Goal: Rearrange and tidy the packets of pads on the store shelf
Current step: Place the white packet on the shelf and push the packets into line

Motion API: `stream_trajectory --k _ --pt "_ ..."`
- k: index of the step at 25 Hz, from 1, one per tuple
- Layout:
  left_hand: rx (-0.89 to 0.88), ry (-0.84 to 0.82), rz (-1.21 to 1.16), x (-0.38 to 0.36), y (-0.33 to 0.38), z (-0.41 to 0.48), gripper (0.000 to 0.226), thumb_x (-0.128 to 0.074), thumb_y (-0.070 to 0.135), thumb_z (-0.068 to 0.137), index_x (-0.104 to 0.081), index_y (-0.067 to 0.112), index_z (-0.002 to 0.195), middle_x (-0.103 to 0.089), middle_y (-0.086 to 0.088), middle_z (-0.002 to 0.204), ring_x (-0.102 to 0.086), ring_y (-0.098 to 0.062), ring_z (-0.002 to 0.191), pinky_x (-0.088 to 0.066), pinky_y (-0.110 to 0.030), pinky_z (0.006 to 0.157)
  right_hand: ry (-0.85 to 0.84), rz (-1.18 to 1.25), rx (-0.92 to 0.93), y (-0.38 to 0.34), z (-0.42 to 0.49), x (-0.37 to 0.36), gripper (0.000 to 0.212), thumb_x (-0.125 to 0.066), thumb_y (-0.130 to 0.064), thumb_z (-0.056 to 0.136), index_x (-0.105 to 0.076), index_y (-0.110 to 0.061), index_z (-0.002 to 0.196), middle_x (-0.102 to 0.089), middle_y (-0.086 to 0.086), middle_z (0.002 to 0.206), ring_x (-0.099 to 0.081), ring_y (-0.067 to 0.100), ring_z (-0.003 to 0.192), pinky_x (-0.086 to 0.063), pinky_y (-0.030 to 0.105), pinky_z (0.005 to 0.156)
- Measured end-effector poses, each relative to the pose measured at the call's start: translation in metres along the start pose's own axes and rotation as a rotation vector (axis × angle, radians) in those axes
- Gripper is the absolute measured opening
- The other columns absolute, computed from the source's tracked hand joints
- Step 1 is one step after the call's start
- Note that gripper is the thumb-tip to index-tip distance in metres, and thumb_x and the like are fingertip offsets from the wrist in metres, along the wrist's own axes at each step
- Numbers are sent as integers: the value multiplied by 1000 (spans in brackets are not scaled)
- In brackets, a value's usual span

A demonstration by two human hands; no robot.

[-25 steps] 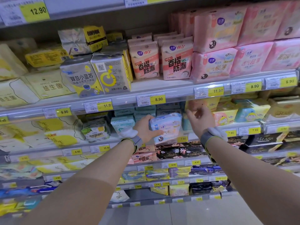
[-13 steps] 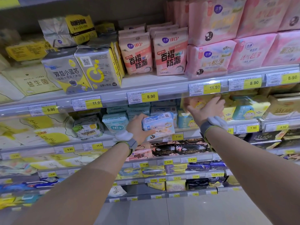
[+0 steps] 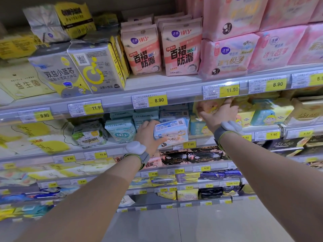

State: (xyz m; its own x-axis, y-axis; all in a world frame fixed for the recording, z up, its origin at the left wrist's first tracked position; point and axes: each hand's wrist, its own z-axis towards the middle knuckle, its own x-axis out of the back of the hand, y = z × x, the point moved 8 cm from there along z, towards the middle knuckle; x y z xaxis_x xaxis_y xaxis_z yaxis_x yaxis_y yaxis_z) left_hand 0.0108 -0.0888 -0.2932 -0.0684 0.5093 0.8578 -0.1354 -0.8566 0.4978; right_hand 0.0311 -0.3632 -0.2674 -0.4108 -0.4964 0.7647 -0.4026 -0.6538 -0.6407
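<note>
My left hand (image 3: 147, 135) grips a light blue and white packet of pads (image 3: 172, 132) in front of the second shelf, just above its 7.90 price tag (image 3: 189, 144). My right hand (image 3: 219, 114) reaches under the upper shelf edge, its fingers spread around a pale orange packet (image 3: 208, 105) that stands on the second shelf. Teal packets (image 3: 120, 131) stand on the same shelf to the left of the held packet. Both wrists wear grey bands.
The upper shelf (image 3: 157, 81) carries grey-yellow packets (image 3: 97, 65), salmon packets (image 3: 180, 48) and stacked pink packets (image 3: 229, 53). Yellow and blue cartoon packets (image 3: 265, 114) fill the second shelf at the right. Black packets (image 3: 194, 156) lie one shelf lower. Floor tiles (image 3: 174, 224) show below.
My right hand has risen and pushed deeper onto the orange packet under the shelf edge. The left hand keeps hold of the blue packet. The view has moved closer to the shelves.
</note>
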Motion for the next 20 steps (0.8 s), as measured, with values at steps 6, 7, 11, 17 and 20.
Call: stream_trajectory --k 6,7,11,17,20 --pt "-72 10 -43 -2 2 -3 54 -76 40 76 -54 21 121 -54 -4 112 -53 -25 105 -44 -33 84 74 164 67 2 -7 15 84 -74 -48 62 -39 -3 124 -40 18 121 -46 37 110 -42 44 82" --pt "-87 5 -62 -2 2 -2 54 -76 41 76 -54 22 122 -54 -3 112 -54 -24 105 -45 -32 83 94 169 76 4 -9 19 82 -74 -48 62 -39 -4 122 -40 17 121 -46 36 108 -41 43 79" --pt "-136 -20 -108 -9 15 -2 55 -75 41 77 -54 21 124 -54 -3 114 -54 -25 106 -43 -30 82 179 207 54 16 -7 38 83 -78 -46 63 -36 -4 122 -41 19 125 -47 37 109 -41 41 83" --pt "-125 6 -121 -11 27 -6 56 -77 39 76 -55 21 124 -54 -3 114 -55 -25 106 -45 -31 83 233 240 5 41 16 63 92 -79 -42 63 -32 -3 130 -40 19 132 -49 37 113 -39 40 83" --pt "-77 12 -82 -13 28 -9 59 -79 39 74 -55 19 125 -55 -3 116 -56 -23 104 -43 -28 81 215 224 -29 54 33 74 101 -80 -40 65 -26 2 139 -37 21 138 -41 38 125 -37 44 94"
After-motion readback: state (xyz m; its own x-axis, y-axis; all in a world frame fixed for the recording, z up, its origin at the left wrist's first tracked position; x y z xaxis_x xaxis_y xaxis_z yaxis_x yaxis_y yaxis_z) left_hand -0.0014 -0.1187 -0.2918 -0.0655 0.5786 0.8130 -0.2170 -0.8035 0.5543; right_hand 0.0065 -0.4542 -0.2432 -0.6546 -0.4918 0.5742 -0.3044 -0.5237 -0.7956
